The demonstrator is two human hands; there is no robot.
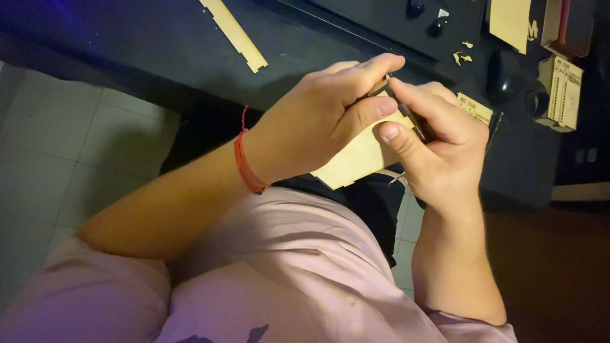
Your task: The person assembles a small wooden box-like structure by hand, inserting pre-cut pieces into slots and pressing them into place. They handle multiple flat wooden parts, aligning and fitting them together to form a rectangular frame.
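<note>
**Two hands holding a thin wooden panel above a dark worktop**

Pink fabric of the person's shirt (279, 279) filled the bottom of the view, closest to the camera, with both bare forearms rising from it toward the middle. A red string bracelet (244, 159) circled the left wrist. The left hand (318, 121) was closed around a pale, flat wooden panel (359, 157), thumb pressed on its upper face and the other fingers curled over its top edge. The right hand (438, 149) met it from the other side, its thumb lying against the panel's edge and its index finger clamped, together with the thumb, on a small dark slim piece (406, 114) at the panel's upper corner; what that piece was could not be told. The panel was held in the air between the hands, just above the person's lap and near the front edge of the dark worktop (159, 44).

On the worktop, well apart from the hands, lay a long notched wooden strip (235, 33) at the upper left. Another flat wooden sheet (510, 22) sat at the top right, beside a small wooden box-like assembly (562, 92). A few tiny wood scraps (462, 56) lay nearby. Pale floor tiles (57, 140) showed at the left.
</note>
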